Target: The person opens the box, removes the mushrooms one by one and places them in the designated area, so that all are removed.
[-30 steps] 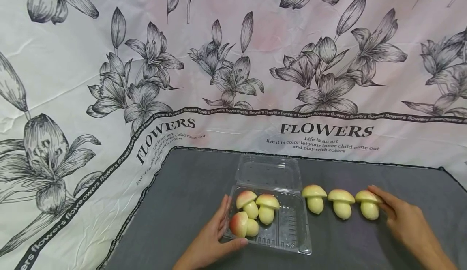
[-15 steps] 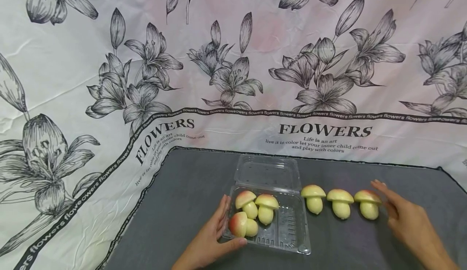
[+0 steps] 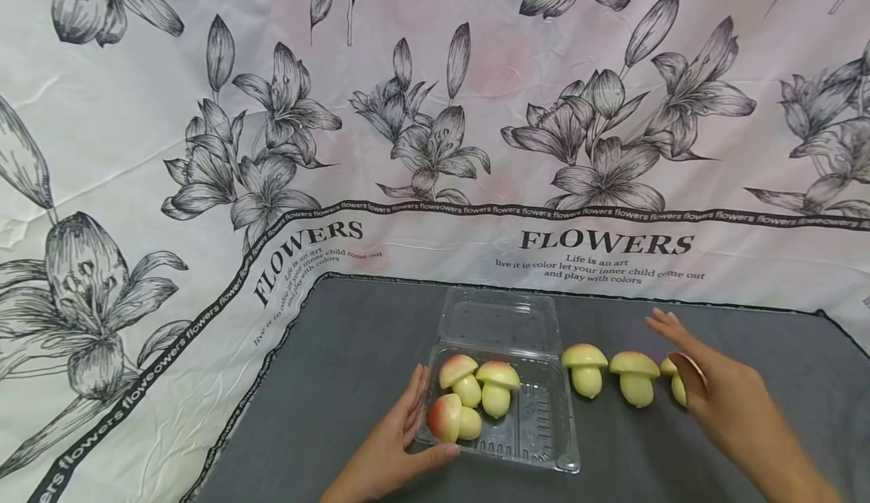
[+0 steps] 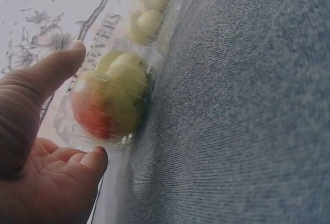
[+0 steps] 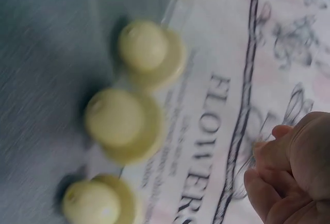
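A clear plastic clamshell box point(image 3: 540, 431) stands with its lid point(image 3: 498, 322) folded back. Inside its left part lie three artificial mushrooms point(image 3: 498, 393), yellow-green with reddish caps. My left hand point(image 3: 390, 446) holds the box by its near left corner, thumb on the front and fingers along the left side. Three more mushrooms stand in a row to the right of the box: the nearest one point(image 3: 586, 371), a middle one point(image 3: 635, 378) and a far right one point(image 3: 673, 382), partly hidden. Above this last one hovers my right hand point(image 3: 727, 401), holding nothing, fingers reaching left.
Grey cloth point(image 3: 326, 382) covers the table. Behind and to the left hangs a white curtain point(image 3: 476, 246) printed with lilies and lettering, meeting the table at its back edge.
My right hand has let go of the far right mushroom, drawn back a little, then moved left over it. The left hand and the box have stayed in place.
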Tool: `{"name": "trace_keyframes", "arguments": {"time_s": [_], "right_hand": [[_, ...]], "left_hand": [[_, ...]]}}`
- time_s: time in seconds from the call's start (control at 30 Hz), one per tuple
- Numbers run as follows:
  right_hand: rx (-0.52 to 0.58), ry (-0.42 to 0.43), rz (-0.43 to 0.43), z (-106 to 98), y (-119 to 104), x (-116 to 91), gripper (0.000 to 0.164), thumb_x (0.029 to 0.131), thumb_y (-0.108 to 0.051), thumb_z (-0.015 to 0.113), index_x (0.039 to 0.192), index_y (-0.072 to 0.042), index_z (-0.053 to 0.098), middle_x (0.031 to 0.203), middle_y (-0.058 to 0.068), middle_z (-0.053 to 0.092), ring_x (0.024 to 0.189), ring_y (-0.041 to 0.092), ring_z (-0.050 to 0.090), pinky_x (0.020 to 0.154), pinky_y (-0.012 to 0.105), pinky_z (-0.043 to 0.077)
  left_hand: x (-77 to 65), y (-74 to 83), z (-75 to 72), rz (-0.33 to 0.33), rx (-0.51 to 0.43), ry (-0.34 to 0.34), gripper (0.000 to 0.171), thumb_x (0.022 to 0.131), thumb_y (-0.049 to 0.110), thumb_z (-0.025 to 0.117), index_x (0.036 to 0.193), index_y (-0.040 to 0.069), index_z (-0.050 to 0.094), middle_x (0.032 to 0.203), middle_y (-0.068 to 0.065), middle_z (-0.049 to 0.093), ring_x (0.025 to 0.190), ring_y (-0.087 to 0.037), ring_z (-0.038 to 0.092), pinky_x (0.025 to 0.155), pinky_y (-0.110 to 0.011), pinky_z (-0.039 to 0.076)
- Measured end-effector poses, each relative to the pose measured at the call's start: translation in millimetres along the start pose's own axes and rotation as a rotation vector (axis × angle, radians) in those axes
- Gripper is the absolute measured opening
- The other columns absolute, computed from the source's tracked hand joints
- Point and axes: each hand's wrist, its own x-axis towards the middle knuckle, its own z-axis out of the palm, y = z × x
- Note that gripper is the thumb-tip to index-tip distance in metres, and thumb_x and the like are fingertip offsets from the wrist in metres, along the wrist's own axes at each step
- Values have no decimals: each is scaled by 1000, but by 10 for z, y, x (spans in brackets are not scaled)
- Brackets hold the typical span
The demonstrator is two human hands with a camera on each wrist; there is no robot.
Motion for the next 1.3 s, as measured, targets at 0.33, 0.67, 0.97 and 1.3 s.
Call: {"name": "trace_keyframes", "arguments": {"time_s": [0.33,0.67,0.97,1.3], "right_hand": [[160,-100,-301,127,-436,293,62,113,-51,37,153,-9,57,159,11,53,137,-6,53,70,3,47],[244,-228,-466,328,-764,449,58,114,-47,40,157,-10,53,163,7,49,98,8,75,66,5,48],[301,-366,-551,563,-1052,568,55,111,-27,58,163,-18,44,162,7,50,111,12,74,86,15,59],[333,-621,-442,666,-1244,705,60,106,-19,67,161,-30,47,164,3,48,72,-5,65,65,19,56]], "left_hand": [[-7,14,25,-8,17,-5,110,99,26,80,171,27,-3,178,-1,2,162,-27,11,126,-37,28],[-17,23,24,-24,3,-9,110,99,26,79,171,26,-4,178,-3,1,163,-29,11,127,-38,28],[-31,9,32,-54,20,9,109,100,28,78,171,25,-4,178,-4,0,162,-35,11,126,-55,29],[-22,7,25,-60,-1,9,106,101,30,77,171,24,-3,178,-2,0,163,-31,9,127,-55,27]]}}
